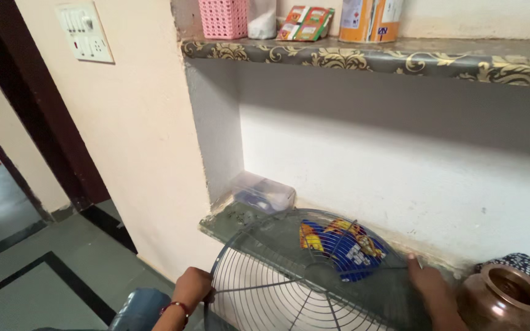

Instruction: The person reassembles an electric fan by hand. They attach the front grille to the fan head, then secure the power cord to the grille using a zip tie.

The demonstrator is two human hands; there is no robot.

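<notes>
1. A round grey wire fan guard (289, 282), domed and made of thin radial spokes and rings, stands tilted at the front edge of a low stone ledge (228, 222) set in a wall niche; its lower part runs out of the picture.
2. The left hand (192, 287), with a red thread bracelet at the wrist, is curled around the guard's left rim, fingers closed on the wire.
3. The right hand (426, 279) rests on the guard's right rim, fingers pressed together and pointing up toward the wall; whether they wrap the wire cannot be told.
4. Behind the spokes lies a blue and orange printed plastic packet (341, 244) on the ledge.
5. A clear plastic lidded box (264, 191) sits in the ledge's back left corner.
6. A round brown metal pot (503, 295) stands just beside the right hand, with dark patterned cloth behind it.
7. Above, a shelf with gold-patterned edging (369, 60) bears a pink perforated basket (223, 17) and an orange tin (370, 19).
8. A white switch panel (84, 32) is on the cream wall at left.
</notes>
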